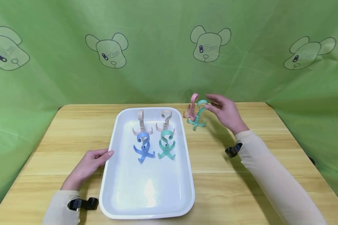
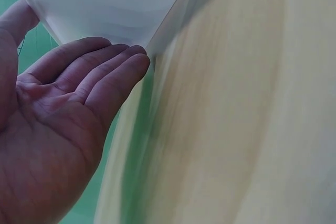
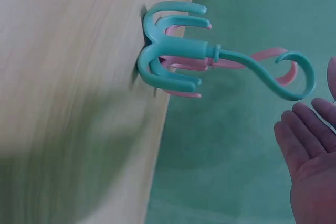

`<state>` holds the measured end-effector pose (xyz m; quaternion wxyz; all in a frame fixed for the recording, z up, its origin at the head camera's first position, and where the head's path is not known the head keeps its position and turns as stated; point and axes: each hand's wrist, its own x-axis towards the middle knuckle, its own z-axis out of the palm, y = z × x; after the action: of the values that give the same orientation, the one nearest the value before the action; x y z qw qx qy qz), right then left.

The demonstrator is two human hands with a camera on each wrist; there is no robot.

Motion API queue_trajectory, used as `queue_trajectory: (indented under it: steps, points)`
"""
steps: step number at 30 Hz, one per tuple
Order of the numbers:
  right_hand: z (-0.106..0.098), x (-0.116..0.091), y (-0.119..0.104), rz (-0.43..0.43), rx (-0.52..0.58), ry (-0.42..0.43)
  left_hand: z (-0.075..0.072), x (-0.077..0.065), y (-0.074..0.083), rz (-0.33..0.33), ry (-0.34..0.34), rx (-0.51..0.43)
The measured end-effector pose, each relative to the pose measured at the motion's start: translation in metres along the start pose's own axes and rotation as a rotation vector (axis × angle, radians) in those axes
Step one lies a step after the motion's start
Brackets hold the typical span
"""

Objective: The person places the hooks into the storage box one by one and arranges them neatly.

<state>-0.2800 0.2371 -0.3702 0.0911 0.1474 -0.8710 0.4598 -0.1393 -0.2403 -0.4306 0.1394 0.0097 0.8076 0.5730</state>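
Note:
My left hand holds the left rim of a white tray, thumb over the edge. In the left wrist view, its fingers lie against the tray's outer wall. My right hand is beside the curved top of a green multi-prong hanging hook, fingers relaxed. The right wrist view shows a gap between that green hook and the hand. Just behind stands a pink hook, partly hidden by the green one.
Inside the tray stand a blue hook, another green hook and two pale beige hooks, one left and one right. Wooden tabletop surrounds the tray. A green curtain with mouse-head drawings hangs behind the table.

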Motion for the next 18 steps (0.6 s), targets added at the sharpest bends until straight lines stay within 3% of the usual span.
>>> queue_trajectory:
  steps: [9, 18]
  points:
    - [0.0055, 0.0055, 0.0078, 0.029, 0.092, -0.017, 0.0, 0.0, -0.0009, -0.001, -0.002, -0.017]
    - [0.0092, 0.0067, 0.0062, 0.028, 0.034, 0.032, -0.0021, -0.0002, -0.0018, 0.001, -0.006, -0.002]
